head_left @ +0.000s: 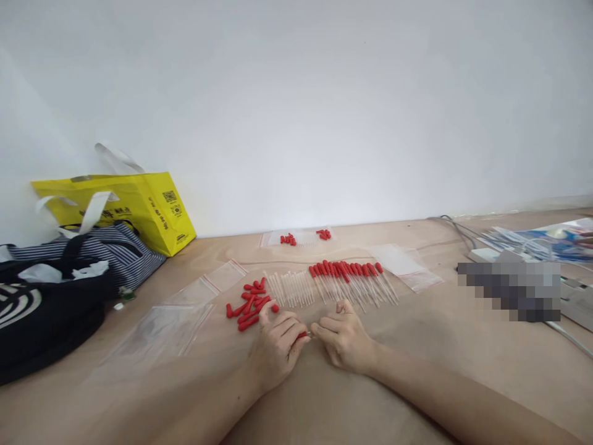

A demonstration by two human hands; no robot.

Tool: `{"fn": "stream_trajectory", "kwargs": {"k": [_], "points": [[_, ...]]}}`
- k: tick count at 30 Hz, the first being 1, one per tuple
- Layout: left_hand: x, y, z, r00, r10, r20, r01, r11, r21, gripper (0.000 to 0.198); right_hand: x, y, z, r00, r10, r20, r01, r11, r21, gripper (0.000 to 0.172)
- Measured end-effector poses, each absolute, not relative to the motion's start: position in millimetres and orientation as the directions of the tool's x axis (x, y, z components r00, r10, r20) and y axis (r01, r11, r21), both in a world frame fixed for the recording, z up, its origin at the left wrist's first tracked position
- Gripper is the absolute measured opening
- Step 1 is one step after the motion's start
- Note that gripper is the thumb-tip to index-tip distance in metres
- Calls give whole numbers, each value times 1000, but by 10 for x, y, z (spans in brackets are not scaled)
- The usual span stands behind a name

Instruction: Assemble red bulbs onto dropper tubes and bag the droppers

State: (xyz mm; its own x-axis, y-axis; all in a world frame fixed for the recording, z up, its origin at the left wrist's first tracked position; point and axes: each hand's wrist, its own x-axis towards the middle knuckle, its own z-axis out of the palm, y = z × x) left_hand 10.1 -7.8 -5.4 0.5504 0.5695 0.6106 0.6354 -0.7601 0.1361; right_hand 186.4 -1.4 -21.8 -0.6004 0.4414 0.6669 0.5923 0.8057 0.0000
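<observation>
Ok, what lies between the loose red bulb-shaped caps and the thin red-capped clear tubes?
A row of thin clear uncapped tubes; the head view shows it.

- Left hand (280, 346): back turned upward, fingers flexed, thumb brought in toward the curled index finger in a close pinch; the outermost finger stands raised, apart from its neighbours.
- Right hand (345, 340): just beside the left, fingertips facing it; fingers bent inward, the outermost lifted above the rest; thumb partly hidden beneath.
- Left forearm (227, 395): bare, running from behind the left hand back toward the body; wrist nearly straight.
- Right forearm (430, 389): bare, slanting back and outward from the right hand.
</observation>
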Motion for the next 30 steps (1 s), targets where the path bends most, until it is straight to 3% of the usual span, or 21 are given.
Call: {"fn": "stream_trajectory", "kwargs": {"k": [10,13,18,22,27,30], "points": [[7,-19,41,512,641,572,706,-693,144,16,1956,64,-170,-657,542,524,632,775,-10,20],[-75,30,39,444,676,589,785,-610,108,14,1981,115,-169,-560,648,517,734,677,-53,16],[-255,136,19,290,731,618,916,-400,43,32,1879,357,-133,-169,856,489,916,319,-242,22],[-361,163,87,261,789,556,948,-317,4,38,1711,557,-100,-19,917,399,962,126,-242,20],[-431,142,138,238,851,469,966,-259,-20,32,1624,619,-97,-30,933,360,975,107,-196,14],[-446,142,114,221,858,464,973,-228,-41,25,1630,596,-86,-58,931,359,974,132,-185,19]]}}
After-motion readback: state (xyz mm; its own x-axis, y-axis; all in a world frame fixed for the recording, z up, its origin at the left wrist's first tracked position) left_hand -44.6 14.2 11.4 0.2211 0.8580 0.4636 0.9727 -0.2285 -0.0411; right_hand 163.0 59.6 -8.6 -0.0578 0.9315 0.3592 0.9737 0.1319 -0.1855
